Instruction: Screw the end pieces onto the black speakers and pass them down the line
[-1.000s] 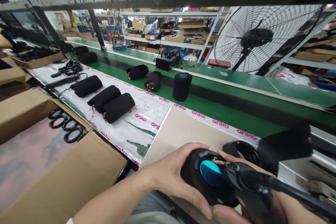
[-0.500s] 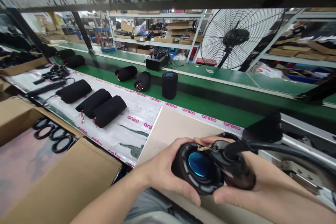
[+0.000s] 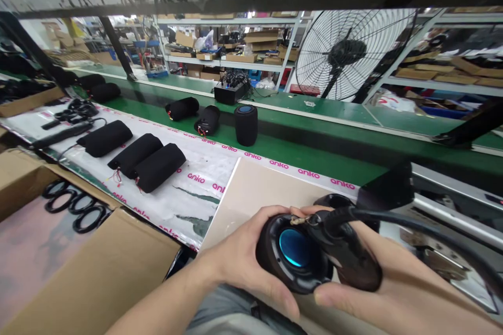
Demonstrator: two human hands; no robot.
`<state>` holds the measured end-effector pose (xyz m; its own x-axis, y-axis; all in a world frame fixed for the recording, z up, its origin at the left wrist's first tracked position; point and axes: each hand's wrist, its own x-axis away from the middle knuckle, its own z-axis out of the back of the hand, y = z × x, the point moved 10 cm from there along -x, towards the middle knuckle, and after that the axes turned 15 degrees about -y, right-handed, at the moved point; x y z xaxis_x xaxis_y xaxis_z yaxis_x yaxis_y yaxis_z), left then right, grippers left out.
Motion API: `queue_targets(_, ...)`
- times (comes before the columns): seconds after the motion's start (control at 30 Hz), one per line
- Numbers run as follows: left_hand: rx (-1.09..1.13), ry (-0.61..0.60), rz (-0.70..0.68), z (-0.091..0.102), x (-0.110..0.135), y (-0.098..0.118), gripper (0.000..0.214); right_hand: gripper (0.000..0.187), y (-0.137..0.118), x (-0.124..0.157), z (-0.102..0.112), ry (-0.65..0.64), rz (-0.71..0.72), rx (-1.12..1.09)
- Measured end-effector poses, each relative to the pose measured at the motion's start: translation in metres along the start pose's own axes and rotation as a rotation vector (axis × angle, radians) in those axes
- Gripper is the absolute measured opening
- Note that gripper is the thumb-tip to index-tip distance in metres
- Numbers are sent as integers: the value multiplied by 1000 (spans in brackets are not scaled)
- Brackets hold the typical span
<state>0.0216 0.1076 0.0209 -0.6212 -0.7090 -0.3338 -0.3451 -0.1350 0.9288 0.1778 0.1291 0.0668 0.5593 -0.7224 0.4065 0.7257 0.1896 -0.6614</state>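
A black cylindrical speaker is tilted toward me, its round end showing a glossy blue disc inside a black ring. My left hand wraps around its left side, with the thumb along the near edge. A black corded tool, apparently an electric screwdriver, lies in my right hand, its cable end and metal hanging loop beside the disc. The right thumb also presses the speaker's near rim. The tool's tip is hidden.
Several black fabric-covered cylinders with thin wires lie on the white sheet at left. Another speaker stands upright on the green belt. Black rings sit in a cardboard box. The cable arcs to the right.
The view has shifted slightly to the right. Both hands keep hold of the speaker and the tool, and the speaker's end has tilted very slightly.
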Motion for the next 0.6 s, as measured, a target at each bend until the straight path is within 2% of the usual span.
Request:
queue_targets(0.07, -29, 80, 21, 0, 2, 1, 142, 74, 1, -2, -2, -31, -33, -70)
queue_targets(0.13, -64, 179, 79, 0, 6, 2, 145, 74, -2, -2, -3, -22, -20, -150)
queue_targets(0.27, -73, 251, 111, -7, 8, 8, 116, 73, -7, 1, -12, -32, 82, -247)
queue_targets(0.33, -64, 265, 94, -7, 9, 9, 109, 67, -2, 3, -15, -29, 56, -273)
queue_targets(0.4, -62, 275, 108, -5, 11, 4, 119, 65, 1, 5, -14, -17, 24, -313)
queue_targets(0.5, -69, 270, 122, -4, 15, -3, 148, 71, -6, 7, -11, 0, 49, -302)
queue_targets(0.6, -49, 249, 101, -7, 16, -5, 151, 72, -14, 13, -5, 81, 73, -139)
